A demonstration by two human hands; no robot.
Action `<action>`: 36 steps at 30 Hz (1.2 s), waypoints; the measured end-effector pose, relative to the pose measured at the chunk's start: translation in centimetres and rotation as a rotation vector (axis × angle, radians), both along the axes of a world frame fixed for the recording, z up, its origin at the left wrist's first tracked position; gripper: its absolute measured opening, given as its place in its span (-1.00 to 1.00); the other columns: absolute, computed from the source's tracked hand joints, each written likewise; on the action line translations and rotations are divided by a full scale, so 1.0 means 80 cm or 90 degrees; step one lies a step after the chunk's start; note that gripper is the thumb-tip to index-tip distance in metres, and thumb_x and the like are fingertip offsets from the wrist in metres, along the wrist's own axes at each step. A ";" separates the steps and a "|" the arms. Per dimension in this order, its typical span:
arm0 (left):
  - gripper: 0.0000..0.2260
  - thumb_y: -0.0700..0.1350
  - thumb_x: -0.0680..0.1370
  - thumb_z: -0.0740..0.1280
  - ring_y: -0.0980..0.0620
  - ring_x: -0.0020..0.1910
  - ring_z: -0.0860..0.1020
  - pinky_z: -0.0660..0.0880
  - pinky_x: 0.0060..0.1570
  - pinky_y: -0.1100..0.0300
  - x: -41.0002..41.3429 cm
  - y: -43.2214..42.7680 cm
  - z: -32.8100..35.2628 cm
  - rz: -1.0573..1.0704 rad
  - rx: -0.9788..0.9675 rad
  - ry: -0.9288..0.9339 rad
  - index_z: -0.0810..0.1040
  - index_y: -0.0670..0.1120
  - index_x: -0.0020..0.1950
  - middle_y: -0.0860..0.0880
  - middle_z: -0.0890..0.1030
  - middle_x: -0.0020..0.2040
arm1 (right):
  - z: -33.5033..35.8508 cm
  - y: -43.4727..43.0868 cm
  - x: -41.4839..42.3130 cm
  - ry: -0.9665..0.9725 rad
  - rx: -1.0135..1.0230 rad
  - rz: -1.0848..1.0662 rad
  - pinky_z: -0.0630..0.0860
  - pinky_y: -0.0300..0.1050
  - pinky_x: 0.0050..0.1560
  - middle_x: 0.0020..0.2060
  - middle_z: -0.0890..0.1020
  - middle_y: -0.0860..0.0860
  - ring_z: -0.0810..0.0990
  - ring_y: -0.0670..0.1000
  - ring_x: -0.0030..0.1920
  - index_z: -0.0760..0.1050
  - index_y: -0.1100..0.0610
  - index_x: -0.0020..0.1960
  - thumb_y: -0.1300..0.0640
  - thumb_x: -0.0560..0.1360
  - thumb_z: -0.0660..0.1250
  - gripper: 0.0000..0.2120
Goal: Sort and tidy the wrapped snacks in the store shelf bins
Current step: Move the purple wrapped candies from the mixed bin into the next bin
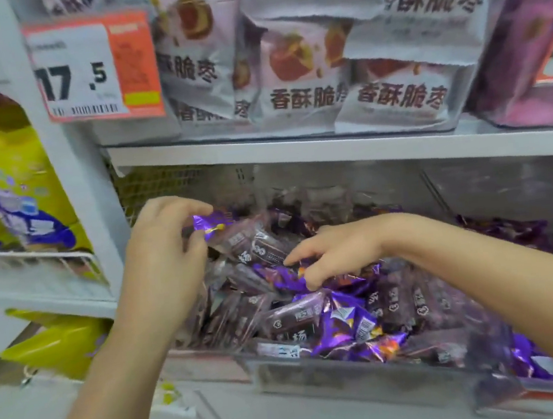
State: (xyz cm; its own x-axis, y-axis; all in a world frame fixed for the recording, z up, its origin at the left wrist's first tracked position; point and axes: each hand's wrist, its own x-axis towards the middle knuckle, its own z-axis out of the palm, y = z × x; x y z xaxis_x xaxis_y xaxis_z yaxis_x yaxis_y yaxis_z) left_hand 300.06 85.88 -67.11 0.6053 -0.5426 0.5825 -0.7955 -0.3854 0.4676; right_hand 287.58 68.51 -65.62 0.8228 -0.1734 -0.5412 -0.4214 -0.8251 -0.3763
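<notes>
The left hand [165, 246] is pinching a small shiny purple foil-wrapped snack [209, 224] over the back-left of the clear plastic shelf bin [321, 376], while the right hand [338, 254] is lying half-curled on the heaped purple and brown snacks [300, 313], its grip unclear. Pinched by one end, the slick foil is risking a slip back into the mix. Its long axis is running roughly side to side, free end pointing right.

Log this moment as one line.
stage: sorting | left grip: pinches purple snack over bin | right grip: fingers down on snack pile, hold unclear
</notes>
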 end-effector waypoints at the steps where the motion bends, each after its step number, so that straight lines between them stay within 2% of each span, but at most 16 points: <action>1: -0.66 -0.42 0.39 0.27 0.10 0.02 0.43 0.37 0.05 0.26 0.000 -0.001 -0.001 -0.006 0.000 0.005 0.58 -0.08 0.04 -0.04 0.50 0.01 | 0.000 0.001 0.000 0.018 -0.017 -0.003 0.45 0.06 0.26 0.26 0.39 0.09 0.45 0.12 0.22 0.24 -0.15 0.43 -0.03 0.49 0.25 -0.47; 3: -0.66 -0.41 0.40 0.26 -0.02 0.12 0.45 0.44 0.13 0.06 -0.001 -0.005 -0.004 -0.009 -0.001 0.017 0.58 -0.08 0.06 -0.04 0.50 0.06 | -0.006 0.004 0.001 0.019 -0.054 -0.017 0.33 0.02 0.36 0.36 0.27 0.11 0.34 0.14 0.33 0.22 -0.16 0.44 -0.13 0.49 0.25 -0.46; 5: -0.65 -0.39 0.43 0.25 -0.08 0.19 0.42 0.45 0.17 -0.06 -0.004 -0.009 -0.005 0.007 0.001 0.038 0.56 -0.07 0.11 -0.04 0.46 0.13 | -0.014 0.008 0.002 0.003 -0.084 -0.027 0.27 -0.05 0.36 0.36 0.20 0.13 0.32 0.16 0.34 0.22 -0.17 0.44 -0.24 0.46 0.25 -0.41; 8: -0.64 -0.36 0.44 0.24 -0.10 0.22 0.39 0.44 0.19 -0.09 -0.006 -0.012 -0.004 0.016 0.007 0.053 0.54 -0.05 0.16 -0.04 0.43 0.18 | -0.022 0.011 0.002 -0.060 -0.097 -0.047 0.37 -0.15 0.24 0.20 0.28 0.10 0.44 0.09 0.11 0.35 -0.10 0.36 -0.17 0.43 0.35 -0.47; 10: -0.64 -0.36 0.45 0.24 -0.09 0.23 0.39 0.44 0.19 -0.09 -0.006 -0.011 -0.003 0.021 0.002 0.063 0.54 -0.04 0.16 -0.04 0.42 0.18 | -0.025 0.009 0.000 -0.133 -0.100 -0.053 0.44 -0.24 0.02 0.00 0.35 0.05 0.43 -0.02 -0.09 0.47 -0.02 0.23 0.01 0.41 0.42 -0.60; 12: -0.64 -0.35 0.46 0.25 -0.08 0.24 0.38 0.42 0.22 -0.08 -0.007 -0.010 -0.004 0.028 0.005 0.074 0.53 -0.03 0.17 -0.02 0.41 0.19 | -0.024 0.007 -0.003 -0.200 -0.085 -0.061 0.38 -0.40 -0.35 -0.22 0.40 -0.02 0.43 -0.20 -0.35 0.54 0.07 0.08 0.20 0.40 0.41 -0.75; 14: -0.65 -0.34 0.47 0.25 -0.07 0.25 0.38 0.41 0.24 -0.07 -0.007 -0.009 -0.005 0.029 0.015 0.077 0.52 -0.03 0.19 -0.02 0.40 0.20 | -0.017 0.001 -0.010 -0.239 -0.070 -0.082 0.31 -0.42 -0.54 -0.35 0.45 -0.06 0.44 -0.19 -0.53 0.55 0.11 -0.09 0.33 0.40 0.33 -0.83; 16: -0.65 -0.33 0.49 0.25 -0.07 0.26 0.38 0.40 0.26 -0.05 -0.007 -0.008 -0.006 0.033 0.023 0.081 0.50 -0.03 0.21 -0.03 0.40 0.22 | -0.010 -0.008 -0.018 -0.294 -0.045 -0.115 0.44 -0.22 -0.41 -0.35 0.52 -0.03 0.51 -0.03 -0.43 0.52 0.07 -0.20 0.38 0.39 0.28 -0.79; 18: -0.66 -0.31 0.49 0.26 -0.08 0.28 0.37 0.36 0.29 -0.02 -0.004 -0.008 -0.007 0.037 0.038 0.080 0.49 -0.05 0.23 -0.05 0.41 0.24 | -0.004 -0.013 -0.021 -0.388 0.016 -0.180 0.44 -0.14 -0.35 -0.34 0.56 0.01 0.48 0.06 -0.38 0.50 0.04 -0.23 0.38 0.39 0.24 -0.75; 20: -0.63 -0.29 0.50 0.28 -0.08 0.32 0.34 0.28 0.31 0.06 -0.001 -0.009 -0.008 0.042 0.070 0.082 0.45 -0.08 0.29 -0.08 0.42 0.29 | -0.003 -0.009 -0.017 -0.454 0.058 -0.222 0.38 -0.19 -0.37 -0.35 0.55 0.03 0.43 0.04 -0.41 0.52 0.05 -0.16 0.34 0.43 0.21 -0.78; 23: -0.57 -0.25 0.51 0.29 -0.08 0.36 0.30 0.22 0.31 0.12 0.000 -0.011 -0.010 0.041 0.115 0.107 0.37 -0.09 0.38 -0.08 0.37 0.37 | -0.014 0.016 -0.001 -0.415 0.118 -0.210 0.42 -0.18 -0.30 -0.27 0.53 0.03 0.44 -0.01 -0.37 0.52 0.11 -0.01 0.18 0.49 0.29 -0.91; 24: -0.56 -0.25 0.51 0.29 -0.08 0.37 0.29 0.21 0.32 0.12 -0.001 -0.011 -0.011 0.041 0.118 0.113 0.35 -0.09 0.39 -0.09 0.36 0.38 | -0.019 0.025 0.005 -0.368 0.092 -0.186 0.43 -0.16 -0.26 -0.20 0.53 0.02 0.46 -0.03 -0.32 0.50 0.10 0.03 0.04 0.48 0.34 -0.82; 26: -0.55 -0.26 0.52 0.29 -0.07 0.38 0.28 0.21 0.32 0.14 -0.003 -0.012 -0.010 0.045 0.111 0.116 0.34 -0.10 0.40 -0.10 0.35 0.38 | -0.028 0.038 0.015 -0.255 0.006 -0.140 0.46 -0.13 -0.19 -0.02 0.48 0.02 0.48 -0.03 -0.18 0.42 0.09 0.14 -0.21 0.38 0.38 -0.51; 28: -0.56 -0.26 0.52 0.29 -0.05 0.37 0.27 0.19 0.30 0.18 -0.004 -0.013 -0.009 0.050 0.097 0.111 0.35 -0.11 0.39 -0.11 0.35 0.36 | -0.028 0.047 0.022 -0.200 -0.072 -0.122 0.51 -0.04 0.00 0.09 0.39 0.05 0.49 0.04 -0.04 0.36 0.09 0.22 -0.31 0.31 0.39 -0.33; 31: -0.59 -0.25 0.52 0.29 -0.04 0.33 0.29 0.19 0.26 0.24 -0.005 -0.014 -0.007 0.066 0.074 0.118 0.38 -0.09 0.36 -0.12 0.35 0.31 | -0.031 0.053 0.027 -0.209 -0.109 -0.101 0.53 0.02 0.04 0.06 0.47 0.06 0.51 0.07 -0.03 0.44 0.11 0.10 -0.24 0.29 0.45 -0.43; 36: -0.66 -0.25 0.52 0.29 -0.02 0.15 0.41 0.21 0.05 0.37 -0.011 -0.017 -0.005 0.087 0.043 0.131 0.44 -0.06 0.28 -0.10 0.33 0.24 | -0.030 0.048 0.020 -0.278 0.055 -0.149 0.41 -0.16 -0.19 -0.13 0.47 -0.02 0.44 -0.02 -0.15 0.47 0.08 -0.08 0.10 0.30 0.52 -0.71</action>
